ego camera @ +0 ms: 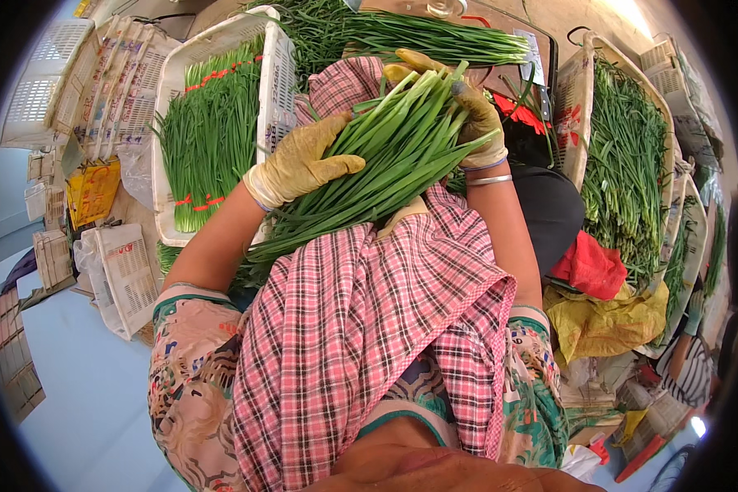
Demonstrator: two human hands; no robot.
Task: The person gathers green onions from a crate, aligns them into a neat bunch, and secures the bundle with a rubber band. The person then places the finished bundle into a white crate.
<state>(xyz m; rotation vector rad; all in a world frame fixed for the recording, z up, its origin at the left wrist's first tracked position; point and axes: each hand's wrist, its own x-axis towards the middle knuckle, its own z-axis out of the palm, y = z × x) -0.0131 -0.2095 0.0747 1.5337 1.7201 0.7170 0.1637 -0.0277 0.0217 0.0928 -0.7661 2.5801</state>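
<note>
A loose bunch of garlic chives [400, 138] lies across both my hands above my lap, pale stem ends pointing up and to the right. My left hand [301, 161], in a stained yellowish glove, grips its left side with the thumb on top. Around the stem end is my right hand [481, 126], gloved too; yellow fingertips show beyond the stems, and part of the hand is hidden behind them. Leaf tips trail down over a pink checked apron [344, 295]. Just beyond the hands, more chives [436, 38] lie on a board [498, 77].
To the left, a white plastic crate [269, 80] holds chives tied with red bands. A knife [542, 101] lies near red ties [519, 114] at the board's right. Another crate [581, 111] of loose greens stands right, beside a red cloth [590, 265] and a yellow sack [609, 317].
</note>
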